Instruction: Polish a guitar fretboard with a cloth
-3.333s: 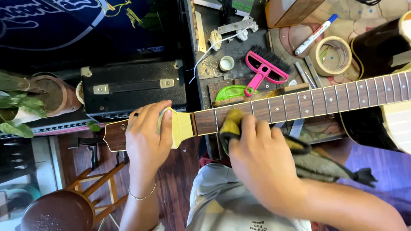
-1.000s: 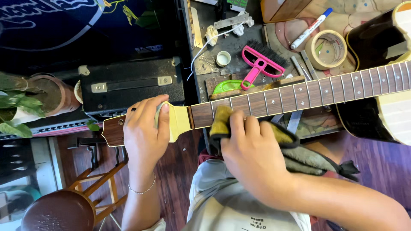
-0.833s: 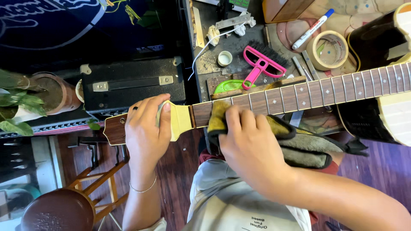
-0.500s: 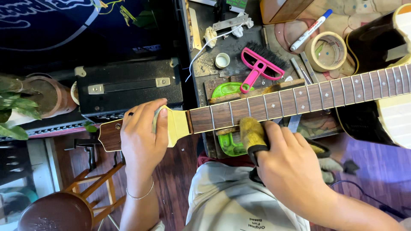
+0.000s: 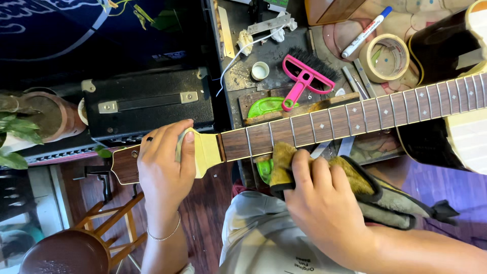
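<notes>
Pressing down with fingers held close together, the right hand [image 5: 324, 203] clamps a yellow-brown cloth [image 5: 355, 177] against the near edge of the guitar neck [image 5: 355, 114], just below the first frets beside the nut; the cloth bunches under the palm and trails off to the right in a dark-edged fold. The left hand [image 5: 165, 167] wraps over the headstock [image 5: 127, 165], fingers curled together across its top and thumb along the pale taped section [image 5: 208, 152], gripping it steady; a thin bracelet circles that wrist. The neck runs from lower left to upper right, its dark fretboard bare of strings and dotted with small inlays, toward the guitar body [image 5: 466, 137] at the right edge. Beyond the neck lie a pink brush [image 5: 304, 78], a green plastic piece [image 5: 266, 106], a roll of masking tape [image 5: 388, 58] and a marker pen [image 5: 365, 33] on the cluttered bench. A black case [image 5: 147, 104] sits behind the left hand, with a wooden stool [image 5: 66, 251] below.
</notes>
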